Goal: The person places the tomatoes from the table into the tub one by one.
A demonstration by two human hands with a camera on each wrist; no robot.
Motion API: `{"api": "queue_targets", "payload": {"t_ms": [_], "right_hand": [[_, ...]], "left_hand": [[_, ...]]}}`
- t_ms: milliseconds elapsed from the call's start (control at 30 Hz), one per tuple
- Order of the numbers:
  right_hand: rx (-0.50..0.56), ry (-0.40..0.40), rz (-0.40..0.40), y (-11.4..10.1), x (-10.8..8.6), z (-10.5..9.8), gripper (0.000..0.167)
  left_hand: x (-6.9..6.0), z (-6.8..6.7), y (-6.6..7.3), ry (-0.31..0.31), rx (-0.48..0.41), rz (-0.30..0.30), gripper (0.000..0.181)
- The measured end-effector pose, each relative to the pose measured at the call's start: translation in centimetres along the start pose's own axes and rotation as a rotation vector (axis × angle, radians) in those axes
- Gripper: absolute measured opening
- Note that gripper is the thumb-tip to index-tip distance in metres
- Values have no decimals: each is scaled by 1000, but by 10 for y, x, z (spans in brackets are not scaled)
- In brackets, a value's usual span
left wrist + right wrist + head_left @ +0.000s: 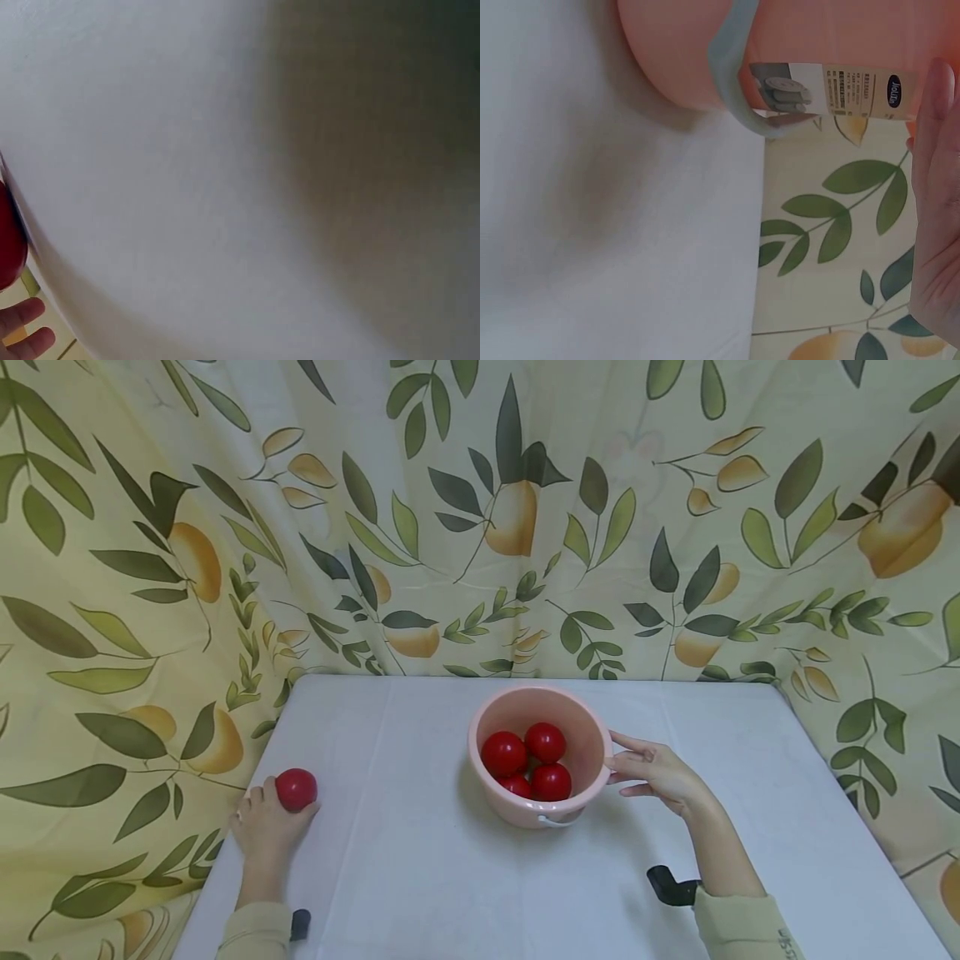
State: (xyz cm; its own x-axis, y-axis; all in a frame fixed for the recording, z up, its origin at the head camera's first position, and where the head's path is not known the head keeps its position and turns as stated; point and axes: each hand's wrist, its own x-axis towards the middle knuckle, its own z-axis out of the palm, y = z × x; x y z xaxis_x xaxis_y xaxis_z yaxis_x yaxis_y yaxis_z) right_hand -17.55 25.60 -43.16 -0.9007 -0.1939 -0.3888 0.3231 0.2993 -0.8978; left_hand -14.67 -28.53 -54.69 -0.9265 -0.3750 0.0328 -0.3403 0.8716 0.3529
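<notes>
A red ball (296, 789) lies at the left edge of the white table, with my left hand (266, 818) gripping it between the thumb and fingers. The left wrist view shows part of that ball and two fingertips (34, 330) at its left border. A pink bucket (536, 710) with several red balls (546, 742) inside stands upright near the table's middle. My right hand (660, 772) touches the bucket's right side with fairly straight fingers. Its palm and a digit show beside the bucket (840, 30) in the right wrist view.
The white table (405, 893) ends before a leaf-and-fruit patterned curtain (480, 602). A pale handle (735, 67) hangs on the bucket's side, near a printed label (840, 90). Black wrist mounts (671, 887) stick out at both sleeves.
</notes>
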Motion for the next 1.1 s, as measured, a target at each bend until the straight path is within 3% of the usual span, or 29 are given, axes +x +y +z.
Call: {"api": "queue_targets", "payload": {"t_ms": [200,300,567,800,1100], "right_hand": [[-4,14,15,-1,-1,0,69],[-11,13,7,-1,-2,0,70],[-13,16,7,-1,-1,1,71],[1,7,6,0,-2,0,70],[-1,8,-3,-1,-2,0,70]], "left_hand": [[2,2,4,-4,2,-20,77],[3,3,6,16,16,0,75],[11,5,23,131,74,200,66],[20,-11,64,137,81,333,67],[27,-44,129,178,141,522,71]]}}
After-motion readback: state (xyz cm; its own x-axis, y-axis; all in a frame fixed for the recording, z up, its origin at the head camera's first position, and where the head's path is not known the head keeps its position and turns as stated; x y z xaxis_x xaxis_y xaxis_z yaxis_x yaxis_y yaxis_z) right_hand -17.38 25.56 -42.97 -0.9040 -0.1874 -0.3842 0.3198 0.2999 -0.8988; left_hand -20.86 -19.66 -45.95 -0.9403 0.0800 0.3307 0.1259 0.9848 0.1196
